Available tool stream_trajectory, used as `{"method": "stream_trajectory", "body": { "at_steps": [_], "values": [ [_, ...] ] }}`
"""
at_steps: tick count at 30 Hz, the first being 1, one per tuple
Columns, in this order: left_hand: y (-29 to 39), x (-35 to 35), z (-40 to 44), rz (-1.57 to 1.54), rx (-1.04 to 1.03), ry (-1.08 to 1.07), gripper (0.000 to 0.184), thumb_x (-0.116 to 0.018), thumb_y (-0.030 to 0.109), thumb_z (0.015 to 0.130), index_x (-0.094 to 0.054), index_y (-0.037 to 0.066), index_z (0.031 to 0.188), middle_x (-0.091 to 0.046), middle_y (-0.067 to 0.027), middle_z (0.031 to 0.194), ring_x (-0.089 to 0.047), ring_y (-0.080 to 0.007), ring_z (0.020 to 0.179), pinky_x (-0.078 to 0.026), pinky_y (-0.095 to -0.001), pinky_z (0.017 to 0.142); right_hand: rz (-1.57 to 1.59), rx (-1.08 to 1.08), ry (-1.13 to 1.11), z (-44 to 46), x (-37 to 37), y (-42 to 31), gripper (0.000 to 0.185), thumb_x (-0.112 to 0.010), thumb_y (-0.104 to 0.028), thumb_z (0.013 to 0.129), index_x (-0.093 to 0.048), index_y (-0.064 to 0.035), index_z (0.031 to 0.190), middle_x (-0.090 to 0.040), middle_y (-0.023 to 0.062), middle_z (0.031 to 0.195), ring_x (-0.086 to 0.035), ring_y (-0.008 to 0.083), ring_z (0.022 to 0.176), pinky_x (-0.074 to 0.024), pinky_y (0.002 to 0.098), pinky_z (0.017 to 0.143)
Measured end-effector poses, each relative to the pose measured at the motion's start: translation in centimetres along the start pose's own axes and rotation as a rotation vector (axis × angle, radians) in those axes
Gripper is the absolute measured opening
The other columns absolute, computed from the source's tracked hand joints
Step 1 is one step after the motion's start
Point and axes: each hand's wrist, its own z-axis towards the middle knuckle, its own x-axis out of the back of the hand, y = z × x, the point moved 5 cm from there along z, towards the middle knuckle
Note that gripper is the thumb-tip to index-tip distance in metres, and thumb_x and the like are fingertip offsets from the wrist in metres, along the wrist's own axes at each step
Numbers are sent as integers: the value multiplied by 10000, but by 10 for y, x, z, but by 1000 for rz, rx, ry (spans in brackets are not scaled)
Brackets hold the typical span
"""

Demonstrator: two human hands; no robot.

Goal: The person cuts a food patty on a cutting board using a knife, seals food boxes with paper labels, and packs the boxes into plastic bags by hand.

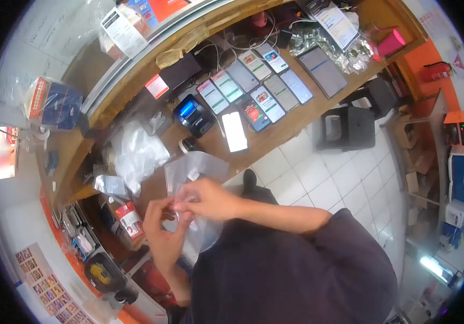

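A clear plastic bag point(205, 163) hangs in front of my dark shirt, over the counter's near edge. My right hand point(205, 198) reaches in from the right and pinches the bag with bent fingers. My left hand point(165, 229) comes up from below, its fingers closed on the bag's left side. The fingertips of both hands meet there; whether a small item lies between them is hidden. Beyond the bag is a small dark card-terminal-like device point(194, 116) with a lit blue screen. A phone with a white screen point(234, 132) rests to its right.
Several phones point(267, 102) lie in rows on the wooden counter point(261, 144), with a tablet point(322, 71) farther right. Crumpled plastic bags point(137, 154) are heaped at the left. A black chair point(348, 127) stands on the tiled floor point(318, 178). White cables run along the back.
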Motion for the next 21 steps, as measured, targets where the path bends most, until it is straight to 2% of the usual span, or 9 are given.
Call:
{"method": "stream_trajectory", "body": {
  "at_steps": [2,3,5,9,12,14,15,17,21],
  "values": [
    [-6,-5,1,73,-26,10,396,-819,105,748,-666,8,1100,-570,-89,926,-567,-199,790,-469,-312,734,242,-122,-60,-6,2,-7,207,-580,-141,1016,-661,33,1091,-708,57,968,-653,110,848,-556,283,751],
    [-4,-5,0,70,-36,10,396,-819,105,748,-666,8,1100,-570,-89,926,-567,-199,790,-469,-312,734,235,-115,-55,-8,4,-6,207,-580,-141,1016,-661,33,1091,-708,57,968,-653,110,848,-556,283,751],
    [3,-3,-2,134,-9,33,424,-824,82,726,-660,-9,1107,-579,-94,929,-558,-203,782,-470,-324,747,218,45,-94,-10,3,-5,185,-592,-114,1004,-661,46,1067,-719,74,959,-674,123,853,-564,284,782],
    [24,1,-5,152,-117,100,441,-830,70,719,-656,-19,1115,-592,-97,933,-582,-208,797,-483,-330,757,213,24,-20,-6,5,6,170,-642,-113,974,-665,48,1025,-728,86,939,-685,120,831,-558,271,764],
    [26,-3,-4,92,-110,11,447,-831,31,717,-655,-12,1126,-603,-77,944,-625,-183,839,-521,-310,771,108,5,56,-5,7,11,192,-701,-141,938,-682,36,1011,-720,72,947,-667,121,899,-546,303,830],
    [14,-6,-2,-94,39,-1,481,-849,0,690,-648,4,1127,-632,-49,958,-622,-157,876,-503,-280,800,137,-39,45,-3,5,12,240,-739,-167,910,-676,28,1036,-716,76,913,-674,117,907,-547,302,811],
    [5,-7,-2,-92,23,-7,481,-849,0,690,-648,4,1127,-632,-49,958,-622,-157,876,-503,-280,800,135,-25,53,-3,8,7,240,-739,-167,910,-676,28,1036,-716,76,913,-674,117,907,-547,302,811],
    [-25,-11,-2,-341,216,-83,433,-832,-15,739,-653,4,1132,-654,-47,971,-646,-130,865,-528,-264,792,-144,-55,10,-5,8,-1,260,-702,-175,938,-663,28,1095,-718,88,918,-687,137,914,-549,309,802],
    [-33,-9,-1,-282,254,-41,378,-794,-32,787,-653,0,1137,-676,-56,954,-658,-117,849,-542,-260,786,-72,113,161,-1,13,17,226,-683,-127,924,-678,45,1072,-724,105,866,-684,109,803,-539,294,725]
  ]
}}
